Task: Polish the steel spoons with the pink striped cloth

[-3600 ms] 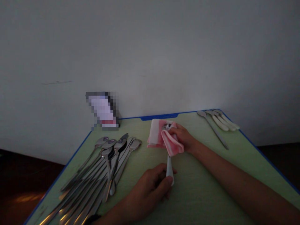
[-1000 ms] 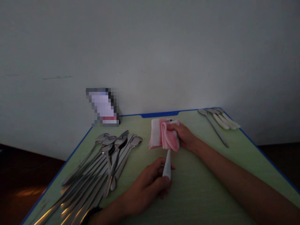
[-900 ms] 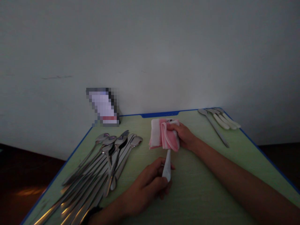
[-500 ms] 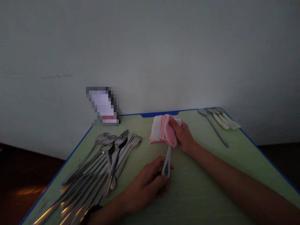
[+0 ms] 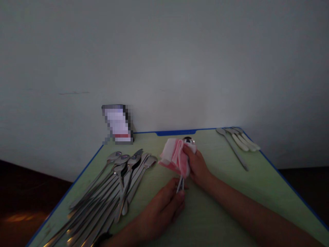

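My left hand (image 5: 164,209) is closed round the handle end of a metal spoon (image 5: 189,140) above the table. Wrapped over the middle of that spoon is a folded pink and white cloth (image 5: 169,154), which my right hand (image 5: 199,166) pinches against it. The shiny bowl shows beyond the cloth's far edge, while the neck is hidden beneath it. To the left of my hands lies a pile of metal cutlery (image 5: 130,178), mostly spoons with long handles.
Several utensils with pale handles (image 5: 241,142) lie at the far right corner, beside a long metal spoon (image 5: 232,148). A phone with a blurred screen (image 5: 118,123) leans at the back left. The green table (image 5: 221,212) has a blue edge against the grey wall.
The spoon's bowl now shows past the cloth, where it was covered before. My right hand and the cloth sit slightly lower in view, nearer my left hand. The camera view has shifted a little.
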The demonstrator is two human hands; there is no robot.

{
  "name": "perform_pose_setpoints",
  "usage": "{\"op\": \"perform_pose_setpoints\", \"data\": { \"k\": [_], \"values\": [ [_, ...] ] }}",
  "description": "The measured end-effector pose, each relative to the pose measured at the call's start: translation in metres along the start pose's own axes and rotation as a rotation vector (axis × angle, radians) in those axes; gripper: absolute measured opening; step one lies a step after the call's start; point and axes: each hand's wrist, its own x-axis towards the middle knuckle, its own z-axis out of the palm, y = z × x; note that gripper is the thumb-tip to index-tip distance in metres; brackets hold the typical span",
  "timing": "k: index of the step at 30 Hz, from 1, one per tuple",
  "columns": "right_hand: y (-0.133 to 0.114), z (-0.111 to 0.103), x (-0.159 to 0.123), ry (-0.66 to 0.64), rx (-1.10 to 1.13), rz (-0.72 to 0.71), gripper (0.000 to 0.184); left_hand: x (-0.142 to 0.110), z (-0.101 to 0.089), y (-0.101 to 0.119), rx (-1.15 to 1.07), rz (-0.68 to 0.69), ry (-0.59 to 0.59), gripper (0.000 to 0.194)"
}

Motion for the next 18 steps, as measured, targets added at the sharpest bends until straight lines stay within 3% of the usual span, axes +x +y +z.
{"op": "perform_pose_setpoints", "data": {
  "k": [4, 8, 11, 15, 18],
  "values": [
    [0.009, 0.002, -0.009, -0.034, -0.079, -0.009, 0.032, 0.003, 0.000, 0.000, 0.077, 0.040, 0.044, 0.018],
    [0.010, -0.007, 0.001, -0.031, -0.173, -0.080, 0.036, 0.004, 0.000, -0.004, 0.216, 0.002, 0.027, 0.023],
    [0.000, -0.016, 0.012, -0.033, -0.330, -0.201, 0.037, 0.002, -0.001, -0.003, 0.452, 0.056, 0.074, 0.025],
    [-0.022, -0.027, 0.019, -0.022, -0.596, -0.495, 0.033, 0.000, -0.002, 0.004, 0.588, 0.041, 0.011, 0.027],
    [-0.030, -0.029, 0.019, 0.034, -0.639, -0.552, 0.036, 0.000, -0.001, 0.008, 0.638, 0.034, 0.013, 0.027]
  ]
}}
